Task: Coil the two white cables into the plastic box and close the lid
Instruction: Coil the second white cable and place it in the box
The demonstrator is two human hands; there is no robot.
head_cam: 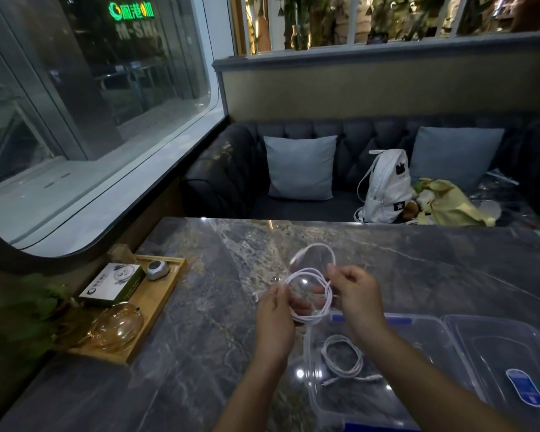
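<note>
Above the marble table I hold a white cable wound into a loose coil of a few loops. My left hand pinches the coil's left side and my right hand grips its right side. A free end with a plug arcs up over the coil. A second white cable lies coiled on the floor of the clear plastic box, just below my right wrist. The box's clear lid, with a blue label, lies open beside the box on the right.
A wooden tray at the table's left edge carries a small carton, a round silver gadget and an amber glass bowl. Beyond the table a dark sofa holds two grey cushions, a white backpack and a yellow-green bundle.
</note>
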